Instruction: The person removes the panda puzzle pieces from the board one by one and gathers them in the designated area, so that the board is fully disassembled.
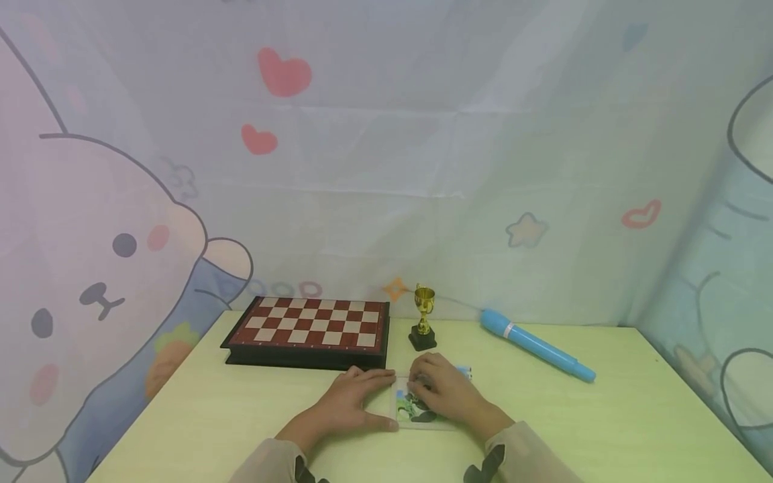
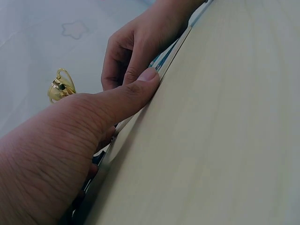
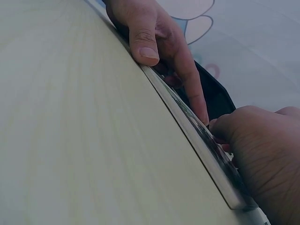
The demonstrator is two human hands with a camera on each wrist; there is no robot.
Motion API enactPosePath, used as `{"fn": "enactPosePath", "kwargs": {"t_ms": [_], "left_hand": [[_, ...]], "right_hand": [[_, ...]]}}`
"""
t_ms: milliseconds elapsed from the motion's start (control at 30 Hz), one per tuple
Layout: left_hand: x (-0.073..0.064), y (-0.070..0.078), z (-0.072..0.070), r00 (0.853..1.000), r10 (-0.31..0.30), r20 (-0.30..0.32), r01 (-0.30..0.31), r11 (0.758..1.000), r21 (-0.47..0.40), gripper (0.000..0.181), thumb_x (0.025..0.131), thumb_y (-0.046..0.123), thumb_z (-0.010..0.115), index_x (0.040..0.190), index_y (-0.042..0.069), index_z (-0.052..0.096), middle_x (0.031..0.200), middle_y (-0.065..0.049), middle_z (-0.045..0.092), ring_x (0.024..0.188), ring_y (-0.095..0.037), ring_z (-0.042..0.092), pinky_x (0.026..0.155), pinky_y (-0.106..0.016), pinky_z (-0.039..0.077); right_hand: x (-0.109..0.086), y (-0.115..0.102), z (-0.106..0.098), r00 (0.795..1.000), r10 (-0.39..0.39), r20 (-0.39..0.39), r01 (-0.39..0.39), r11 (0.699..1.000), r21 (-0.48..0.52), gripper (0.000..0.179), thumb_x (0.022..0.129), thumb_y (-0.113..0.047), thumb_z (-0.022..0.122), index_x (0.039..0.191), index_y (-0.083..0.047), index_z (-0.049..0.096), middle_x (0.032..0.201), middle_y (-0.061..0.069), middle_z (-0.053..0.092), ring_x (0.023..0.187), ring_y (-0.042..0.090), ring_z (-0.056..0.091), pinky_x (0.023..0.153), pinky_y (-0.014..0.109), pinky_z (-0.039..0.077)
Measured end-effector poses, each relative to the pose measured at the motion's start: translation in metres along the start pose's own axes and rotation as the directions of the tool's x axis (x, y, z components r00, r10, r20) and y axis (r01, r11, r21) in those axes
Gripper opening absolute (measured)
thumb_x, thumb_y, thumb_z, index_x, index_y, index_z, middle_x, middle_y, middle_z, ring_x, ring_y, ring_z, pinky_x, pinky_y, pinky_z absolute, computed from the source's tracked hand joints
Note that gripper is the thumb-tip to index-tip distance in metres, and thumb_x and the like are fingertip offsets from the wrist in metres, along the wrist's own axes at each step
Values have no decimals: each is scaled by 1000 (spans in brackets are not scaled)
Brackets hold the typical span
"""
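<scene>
A thin flat board (image 1: 417, 424) with a green, black and white picture lies on the table between both hands. The left hand (image 1: 356, 397) spreads along its left side, thumb by the near corner and straight forefinger toward the far one. In the left wrist view, the left thumb (image 2: 133, 91) rests at the board's edge. Over the board's right part bends the right hand (image 1: 449, 389), its fingers curled and its fingertips down on the picture. I cannot tell whether those fingertips pinch a piece. Part of the picture is hidden under this hand.
A red-and-white chessboard box (image 1: 311, 330) stands behind the left hand. Just beyond the picture board is a small gold trophy cup (image 1: 424, 305) on a black base. A thick blue pen-shaped object (image 1: 537, 345) lies at the back right, before a printed cloth backdrop (image 1: 386, 228).
</scene>
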State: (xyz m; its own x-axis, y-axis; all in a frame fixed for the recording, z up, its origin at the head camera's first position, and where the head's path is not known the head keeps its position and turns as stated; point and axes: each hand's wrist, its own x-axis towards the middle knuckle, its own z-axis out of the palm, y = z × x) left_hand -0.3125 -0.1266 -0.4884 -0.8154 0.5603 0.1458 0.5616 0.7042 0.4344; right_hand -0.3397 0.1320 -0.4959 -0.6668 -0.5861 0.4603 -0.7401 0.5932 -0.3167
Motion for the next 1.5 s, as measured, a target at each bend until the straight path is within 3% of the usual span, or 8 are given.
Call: {"fn": "enactPosePath", "kwargs": {"t_ms": [300, 633, 933, 1067, 1267, 1500], "left_hand": [[-1, 0, 1, 1000, -4, -5, 4, 1000, -8, 90, 75, 80, 65, 149, 31, 50, 152, 19, 44, 96, -7, 39, 87, -32, 37], [0, 0, -1, 1000, 19, -17, -19, 1000, 0, 88, 78, 78, 65, 149, 28, 51, 151, 15, 46, 96, -7, 39, 87, -33, 38], [-1, 0, 0, 1000, 4, -8, -4, 1000, 3, 88, 76, 80, 64, 149, 32, 51, 151, 18, 45, 95, -7, 38, 88, -34, 37], [-1, 0, 1, 1000, 10, -7, -10, 1000, -8, 88, 76, 79, 66, 149, 31, 51, 151, 18, 45, 93, -7, 38, 86, -32, 37], [0, 0, -1, 1000, 17, -12, -17, 1000, 1, 88, 77, 78, 65, 149, 30, 51, 151, 18, 45, 93, -7, 38, 86, -31, 36], [0, 0, 0, 1000, 19, -18, -19, 1000, -2, 89, 76, 79, 65, 148, 29, 52, 151, 17, 46, 94, -7, 39, 86, -32, 36]], "right_hand": [[-1, -2, -1, 999, 32, 11, -32, 997, 64, 7, 99, -27, 66, 97, -21, 66, 114, -10, 62, 111, 10, 54, 97, 36, 50], [0, -2, -2, 999, 29, -32, -26, 995, 95, 4, 98, -23, 68, 99, -23, 64, 111, -11, 63, 109, 9, 52, 94, 36, 51], [0, -1, 0, 998, 4, -59, 0, 998, 70, 11, 95, -16, 70, 99, -25, 64, 102, -14, 63, 104, 8, 54, 92, 36, 51], [-2, -2, -1, 996, -35, -76, 40, 997, 59, 11, 94, -10, 69, 101, -19, 67, 103, -10, 66, 106, 11, 56, 94, 38, 51], [1, 1, -3, 988, -104, -111, 97, 993, -64, 14, 89, -7, 71, 98, -18, 70, 103, -9, 69, 100, 13, 55, 89, 39, 49], [0, 2, -2, 997, -52, -63, 47, 996, -74, 12, 92, -13, 71, 101, -21, 71, 104, -13, 68, 93, 6, 48, 82, 29, 49]]}}
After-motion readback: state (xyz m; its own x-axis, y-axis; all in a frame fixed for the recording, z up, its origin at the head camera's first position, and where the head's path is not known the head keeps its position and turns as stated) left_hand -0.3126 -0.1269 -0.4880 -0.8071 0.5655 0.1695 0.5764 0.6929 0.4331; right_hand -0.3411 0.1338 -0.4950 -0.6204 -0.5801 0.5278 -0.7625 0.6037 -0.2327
